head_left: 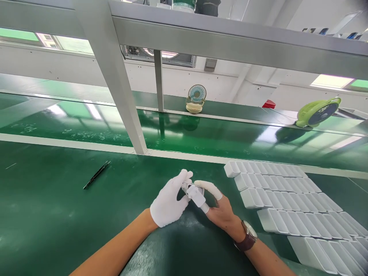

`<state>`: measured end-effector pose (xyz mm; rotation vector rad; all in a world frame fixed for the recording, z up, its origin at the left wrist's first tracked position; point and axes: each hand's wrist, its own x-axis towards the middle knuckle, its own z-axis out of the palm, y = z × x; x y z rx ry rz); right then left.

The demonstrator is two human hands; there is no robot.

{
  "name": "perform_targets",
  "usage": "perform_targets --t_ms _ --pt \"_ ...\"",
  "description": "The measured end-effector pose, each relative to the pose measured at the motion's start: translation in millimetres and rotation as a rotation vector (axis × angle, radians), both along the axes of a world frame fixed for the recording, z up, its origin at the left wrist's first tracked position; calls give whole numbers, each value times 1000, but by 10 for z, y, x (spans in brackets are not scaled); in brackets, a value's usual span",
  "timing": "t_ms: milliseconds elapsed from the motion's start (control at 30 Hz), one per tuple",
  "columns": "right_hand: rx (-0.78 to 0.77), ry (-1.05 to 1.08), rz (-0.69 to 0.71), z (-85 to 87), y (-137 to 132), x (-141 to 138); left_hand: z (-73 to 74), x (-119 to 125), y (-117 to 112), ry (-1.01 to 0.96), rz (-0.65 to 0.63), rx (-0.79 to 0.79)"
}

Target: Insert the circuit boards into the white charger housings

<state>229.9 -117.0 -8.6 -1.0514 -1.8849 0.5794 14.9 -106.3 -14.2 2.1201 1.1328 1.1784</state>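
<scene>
My left hand (169,202), in a white glove, is closed with thumb and fingertips on the near side of a small silver-and-white part (200,189). White finger cots cover fingers of my right hand (220,210), which pinches the same part from the other side. Fingers and white coverings hide most of it, so its kind cannot be told. Both hands meet just above the dark green bench (135,195). Well to the left of my left hand, black tweezers (97,174) lie on the bench.
Several rows of white divided trays (276,197) fill the right side. A grey metal post (115,76) rises behind the bench, under a shelf beam (230,42). Beyond the green belt-like strip (207,134) stand a small fan (197,96) and a lime-green fan (316,112).
</scene>
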Motion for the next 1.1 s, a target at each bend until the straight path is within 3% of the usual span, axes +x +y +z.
perform_targets --t_ms 167,633,1100 --pt "118 0 46 7 -15 42 9 10 -21 -1 26 11" --pt "201 94 63 -82 -18 49 17 11 -16 7 41 -39" --pt "153 232 90 4 -33 -24 154 5 -67 53 57 -129"
